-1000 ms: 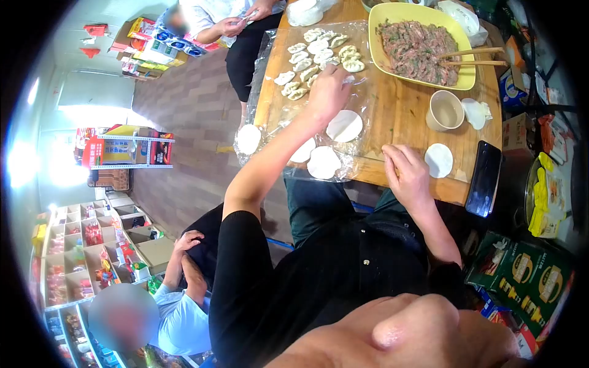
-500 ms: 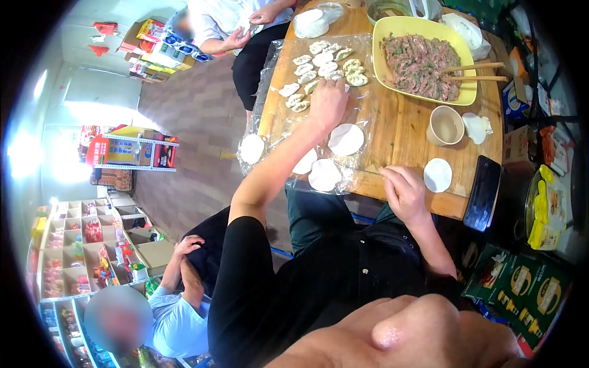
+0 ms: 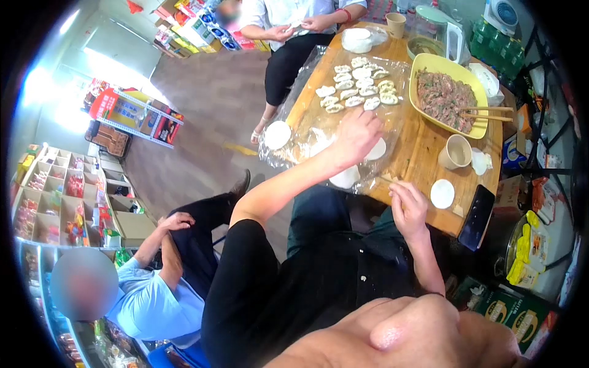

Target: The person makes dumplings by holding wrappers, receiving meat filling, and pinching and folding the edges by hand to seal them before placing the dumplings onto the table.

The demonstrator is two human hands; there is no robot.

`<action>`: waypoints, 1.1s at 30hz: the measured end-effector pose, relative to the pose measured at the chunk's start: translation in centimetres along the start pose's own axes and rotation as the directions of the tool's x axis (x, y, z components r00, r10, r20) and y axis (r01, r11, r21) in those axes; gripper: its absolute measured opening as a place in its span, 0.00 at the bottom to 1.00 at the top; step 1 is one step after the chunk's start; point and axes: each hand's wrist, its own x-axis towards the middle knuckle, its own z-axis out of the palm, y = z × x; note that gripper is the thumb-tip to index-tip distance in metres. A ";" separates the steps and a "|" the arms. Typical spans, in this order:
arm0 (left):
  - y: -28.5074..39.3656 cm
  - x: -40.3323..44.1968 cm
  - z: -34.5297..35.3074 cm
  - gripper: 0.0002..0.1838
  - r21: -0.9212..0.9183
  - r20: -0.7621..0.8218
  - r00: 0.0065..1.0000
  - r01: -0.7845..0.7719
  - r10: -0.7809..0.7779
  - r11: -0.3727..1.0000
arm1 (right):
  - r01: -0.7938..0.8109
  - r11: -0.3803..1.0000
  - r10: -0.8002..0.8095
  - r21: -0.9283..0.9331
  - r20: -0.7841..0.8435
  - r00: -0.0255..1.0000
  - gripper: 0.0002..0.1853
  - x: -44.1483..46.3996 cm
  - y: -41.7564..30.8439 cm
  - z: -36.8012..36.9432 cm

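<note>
Dumplings (image 3: 369, 91) beside yellow bowl (image 3: 480, 127), long axes mostly toward it, left hand (image 3: 359, 134) and right hand (image 3: 410, 208) fingers bunched, hold unclear

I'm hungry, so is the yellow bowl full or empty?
Not empty: meaty filling covers much of the inside of the yellow bowl, and chopsticks poke into it.

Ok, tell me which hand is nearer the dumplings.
Left. The left hand is just on the wearer's side of the dumplings; the right hand is farther back, by the near edge of the table.
</note>
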 end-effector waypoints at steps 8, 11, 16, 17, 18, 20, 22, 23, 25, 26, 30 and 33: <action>7.7 -12.2 -4.1 0.14 -0.348 -0.075 0.997 -0.045 0.020 0.936 | -0.001 0.994 0.007 -0.105 0.057 0.998 0.08 1.2 -2.3 -1.0; 9.5 -15.7 -3.7 0.14 -0.470 -0.054 0.998 -0.063 0.043 0.881 | -0.058 0.980 0.079 -0.189 0.105 0.991 0.07 2.8 -1.3 -0.8; 10.5 -18.2 -2.4 0.14 -0.601 -0.031 0.999 -0.016 -0.004 0.799 | 0.020 0.956 0.059 -0.291 0.260 0.964 0.08 5.0 0.4 1.8; 10.6 -18.5 -2.0 0.14 -0.622 -0.038 0.999 -0.011 -0.016 0.783 | 0.089 0.948 0.006 -0.306 0.297 0.955 0.08 5.4 0.7 2.4; 10.8 -18.9 -1.6 0.14 -0.634 -0.054 0.998 -0.016 -0.024 0.773 | 0.094 0.945 0.005 -0.314 0.300 0.954 0.08 5.7 1.0 3.0; 11.2 -19.7 -1.4 0.13 -0.675 -0.051 0.998 -0.003 -0.042 0.738 | 0.181 0.923 -0.029 -0.340 0.407 0.913 0.09 6.0 1.3 4.1; 11.4 -20.3 -1.4 0.13 -0.706 -0.046 0.997 0.008 -0.057 0.708 | 0.261 0.893 -0.073 -0.365 0.455 0.888 0.09 6.3 1.3 4.7; 11.4 -20.5 -1.4 0.13 -0.707 -0.055 0.997 0.000 -0.056 0.708 | 0.342 0.859 -0.119 -0.381 0.502 0.857 0.09 6.6 1.3 5.0; 11.0 -20.6 -1.5 0.14 -0.730 -0.055 0.995 0.017 -0.084 0.684 | 0.404 0.825 -0.161 -0.396 0.520 0.839 0.09 6.8 1.7 5.6; 10.8 -20.7 -1.6 0.14 -0.735 -0.057 0.993 0.026 -0.100 0.678 | 0.454 0.794 -0.195 -0.404 0.538 0.820 0.08 6.9 1.8 5.8; 9.9 -21.0 -1.4 0.14 -0.749 -0.062 0.988 0.049 -0.143 0.661 | 0.489 0.728 -0.158 -0.481 0.577 0.801 0.06 7.1 2.4 6.4; 9.6 -21.4 -1.6 0.14 -0.754 -0.052 0.986 0.066 -0.159 0.654 | 0.517 0.677 -0.111 -0.524 0.621 0.776 0.04 7.1 3.0 6.6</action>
